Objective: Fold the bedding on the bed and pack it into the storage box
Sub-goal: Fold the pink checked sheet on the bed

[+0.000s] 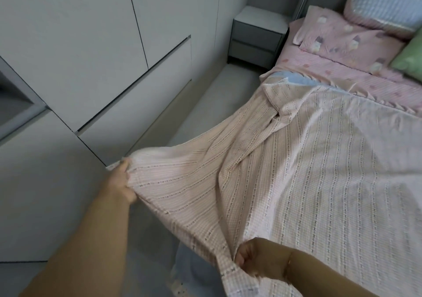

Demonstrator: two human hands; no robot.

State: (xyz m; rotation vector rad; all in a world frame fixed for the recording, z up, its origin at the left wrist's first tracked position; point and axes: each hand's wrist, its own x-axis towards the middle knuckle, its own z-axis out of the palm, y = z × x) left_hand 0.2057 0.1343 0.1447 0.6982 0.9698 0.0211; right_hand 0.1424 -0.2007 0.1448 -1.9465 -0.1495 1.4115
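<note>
A pale pink checked blanket [319,171] with dotted stripes lies spread over the bed, its near edge pulled off the mattress toward me. My left hand [122,181] grips one corner of the blanket, stretched out to the left over the floor. My right hand [258,259] is closed on the blanket's edge low in the view, close to my body. The cloth hangs taut between the two hands. A light blue underside [296,80] shows at the blanket's far corner. No storage box is in view.
Pink sheet [319,67], a pink patterned pillow [347,35], a blue-and-pink cushion [386,2] and a green pillow [408,56] sit at the bed's head. A grey nightstand [258,36] stands beside it. White wardrobe doors [80,45] line the left, with a narrow floor strip [205,104] between.
</note>
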